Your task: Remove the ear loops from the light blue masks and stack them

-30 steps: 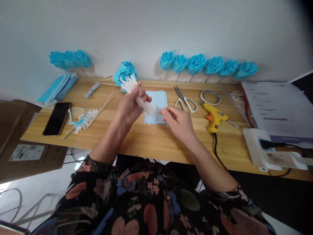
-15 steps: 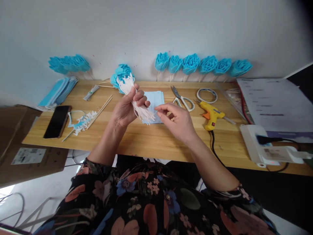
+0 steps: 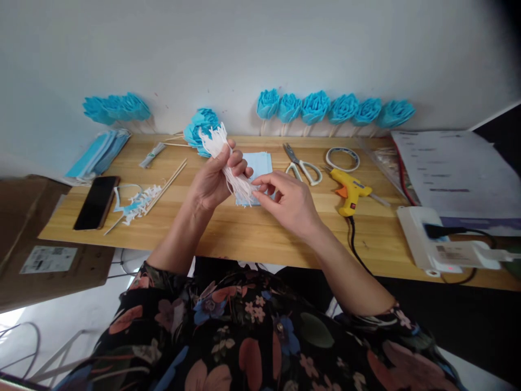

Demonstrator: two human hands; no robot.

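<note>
A bundle of white elastic cords (image 3: pixel 214 142) is gripped in my left hand (image 3: pixel 215 176), with loose ends fanning out above the thumb and below the fingers. My right hand (image 3: pixel 288 203) has its thumb and forefinger pinched at the lower ends of the bundle. Under both hands lies a light blue fabric sheet (image 3: pixel 260 163), partly covered by them. Behind my left hand, blue fabric flowers (image 3: pixel 202 126) lie on thin sticks, partly hidden by the cords.
Scissors (image 3: pixel 302 164), a tape roll (image 3: pixel 342 159) and a yellow glue gun (image 3: pixel 350 190) lie to the right, near a power strip (image 3: pixel 415 239). Several blue flowers (image 3: pixel 315 107) stand along the wall. A phone (image 3: pixel 96 202), blue masks (image 3: pixel 97 153) and cut scraps (image 3: pixel 140 202) lie left.
My right hand has moved slightly left, and its fingertips have come to the lower ends of the cords. My left hand keeps its grip, shifted slightly right.
</note>
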